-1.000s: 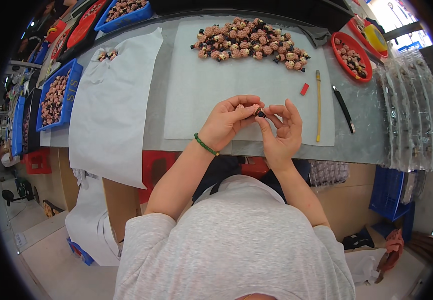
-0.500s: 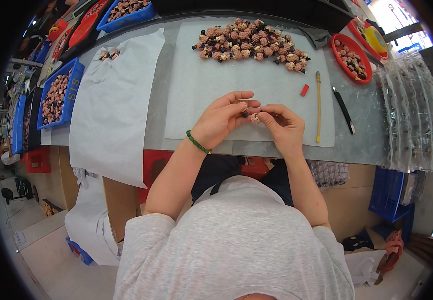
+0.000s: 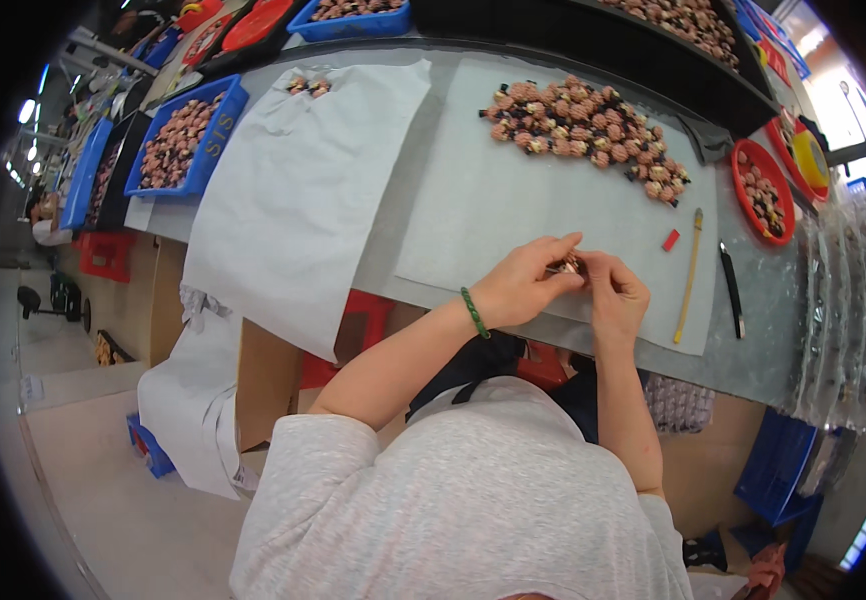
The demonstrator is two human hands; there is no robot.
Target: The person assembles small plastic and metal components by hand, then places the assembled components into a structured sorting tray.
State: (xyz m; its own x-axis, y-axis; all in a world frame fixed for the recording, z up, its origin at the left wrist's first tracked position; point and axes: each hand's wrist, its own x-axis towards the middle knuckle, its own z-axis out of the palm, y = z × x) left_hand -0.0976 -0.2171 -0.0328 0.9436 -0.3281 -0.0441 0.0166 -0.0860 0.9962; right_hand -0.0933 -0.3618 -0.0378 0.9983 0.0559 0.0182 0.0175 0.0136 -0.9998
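Both hands meet over the near edge of the white sheet (image 3: 453,220). My left hand (image 3: 525,284), below a green bead bracelet, closes thumb and fingers round a small pink figurine (image 3: 569,265), mostly hidden by the fingers. My right hand (image 3: 621,300) pinches at its right side with thumb and forefinger; the fingertips cover what they grip. Farther back on the sheet lies a pile of similar pink, knobbly figurines (image 3: 593,125) with black and cream parts. To the right are a red piece (image 3: 671,240), a thin yellow stick (image 3: 690,275) and a black pen-like tool (image 3: 731,290).
A blue bin (image 3: 218,140) of figurines stands at left beside a loose white sheet (image 3: 303,210) hanging over the edge. A red bowl (image 3: 788,225) holds more at right, above stacked clear plastic trays (image 3: 843,320). A long black bin (image 3: 593,50) borders the back.
The view has shifted, so the table appears lower and farther right. My hands have drawn together; the two figurines seen apart between them now show as one partly hidden cluster.
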